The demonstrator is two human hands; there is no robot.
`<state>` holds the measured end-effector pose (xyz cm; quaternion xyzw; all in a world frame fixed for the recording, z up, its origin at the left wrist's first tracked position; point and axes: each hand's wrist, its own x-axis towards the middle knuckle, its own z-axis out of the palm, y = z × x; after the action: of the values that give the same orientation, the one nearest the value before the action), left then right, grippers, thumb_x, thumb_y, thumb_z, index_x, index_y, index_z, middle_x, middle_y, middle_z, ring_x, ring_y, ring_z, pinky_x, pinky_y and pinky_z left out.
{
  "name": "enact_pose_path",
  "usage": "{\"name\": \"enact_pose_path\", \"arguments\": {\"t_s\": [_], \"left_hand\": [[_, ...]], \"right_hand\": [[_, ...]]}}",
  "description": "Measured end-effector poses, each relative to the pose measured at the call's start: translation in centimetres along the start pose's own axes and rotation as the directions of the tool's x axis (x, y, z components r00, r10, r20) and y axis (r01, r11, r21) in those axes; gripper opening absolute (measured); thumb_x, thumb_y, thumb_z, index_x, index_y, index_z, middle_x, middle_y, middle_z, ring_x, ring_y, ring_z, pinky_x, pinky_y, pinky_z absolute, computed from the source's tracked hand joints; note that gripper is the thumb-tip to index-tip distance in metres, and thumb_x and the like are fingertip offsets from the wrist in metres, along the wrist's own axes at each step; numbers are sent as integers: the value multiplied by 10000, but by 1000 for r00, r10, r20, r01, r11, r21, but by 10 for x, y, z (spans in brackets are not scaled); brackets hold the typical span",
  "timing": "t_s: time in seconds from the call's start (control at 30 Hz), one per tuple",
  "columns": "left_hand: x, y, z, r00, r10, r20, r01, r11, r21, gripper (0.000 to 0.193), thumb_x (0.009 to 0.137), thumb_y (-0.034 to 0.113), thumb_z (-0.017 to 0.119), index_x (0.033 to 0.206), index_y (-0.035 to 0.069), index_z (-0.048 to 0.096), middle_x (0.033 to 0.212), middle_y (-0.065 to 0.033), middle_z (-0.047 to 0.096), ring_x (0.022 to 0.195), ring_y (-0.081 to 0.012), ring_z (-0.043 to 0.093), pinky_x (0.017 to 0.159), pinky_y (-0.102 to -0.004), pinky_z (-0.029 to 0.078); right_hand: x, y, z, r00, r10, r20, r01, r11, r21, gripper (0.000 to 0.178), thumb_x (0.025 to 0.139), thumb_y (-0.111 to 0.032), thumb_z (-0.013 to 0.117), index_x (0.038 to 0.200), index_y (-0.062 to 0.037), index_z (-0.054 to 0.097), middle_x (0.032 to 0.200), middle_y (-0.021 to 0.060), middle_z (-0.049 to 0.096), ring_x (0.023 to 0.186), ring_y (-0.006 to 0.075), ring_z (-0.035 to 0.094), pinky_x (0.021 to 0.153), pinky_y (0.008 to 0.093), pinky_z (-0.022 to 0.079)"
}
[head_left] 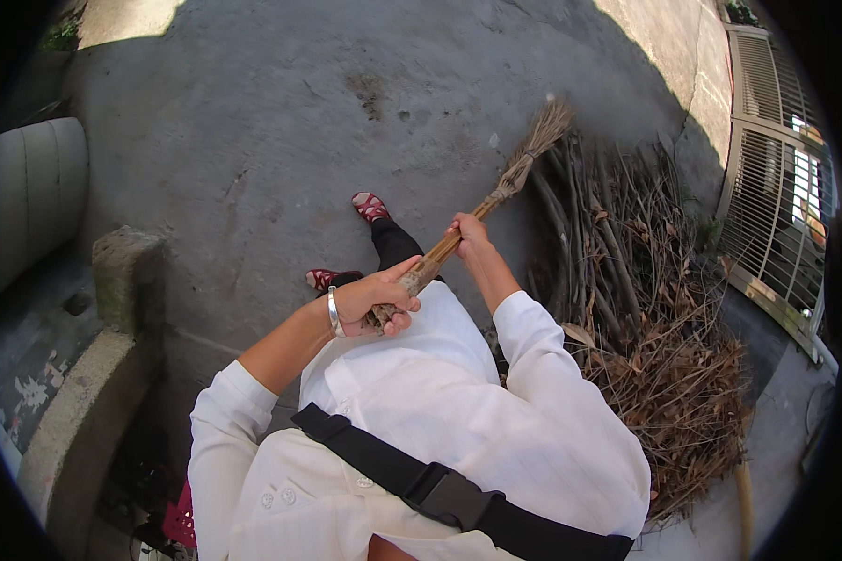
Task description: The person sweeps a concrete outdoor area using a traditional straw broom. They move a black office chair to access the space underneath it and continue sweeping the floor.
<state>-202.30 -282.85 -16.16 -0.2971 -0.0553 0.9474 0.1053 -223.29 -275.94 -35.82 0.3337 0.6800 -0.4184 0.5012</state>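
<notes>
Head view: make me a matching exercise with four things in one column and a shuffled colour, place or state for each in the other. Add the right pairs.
Column one
1. Broom
2. Bracelet
3. Strap
4. Pile of branches

Column two
A. Black, running diagonally across the white top
B. On the ground, beside the barred gate
C. Gripped by the left hand and the right hand
D. Silver-coloured, worn at the left wrist

Right pairs: 1-C, 2-D, 3-A, 4-B.
</notes>
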Motion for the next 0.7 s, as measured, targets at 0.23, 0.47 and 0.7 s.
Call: {"name": "enact_pose_path", "arguments": {"t_s": [0.23, 0.47, 0.7], "left_hand": [[10, 10, -33, 985, 169, -32, -172, 963, -206, 726, 716, -33, 403, 1328, 197, 89, 801, -73, 417, 538, -73, 359, 405, -170, 333], [-74, -8, 16, 973, 145, -179, -119, 982, 149, 830, 698, -53, 407, 1345, 214, -39, 819, -58, 412, 526, -115, 431, 408, -229, 367], [-55, -17, -17, 965, 254, -65, -263, 934, -242, 780, 699, -51, 393, 1346, 213, 46, 822, -76, 405, 508, -95, 374, 407, -206, 358]], "right_hand": [[62, 24, 52, 991, 130, -21, -131, 989, -63, 57, 764, 5, 436, 740, -45, 423, 546, 34, 416, 419, 136, 404, 390, 274, 390], [-51, 43, 86, 956, 94, 278, -73, 994, -83, 107, 738, 14, 435, 669, -53, 387, 492, 25, 385, 374, 132, 371, 359, 260, 375], [-17, 37, 82, 991, 27, 131, 1, 978, -209, 57, 729, 43, 434, 731, -13, 446, 518, 66, 421, 389, 158, 406, 363, 302, 399]]}}
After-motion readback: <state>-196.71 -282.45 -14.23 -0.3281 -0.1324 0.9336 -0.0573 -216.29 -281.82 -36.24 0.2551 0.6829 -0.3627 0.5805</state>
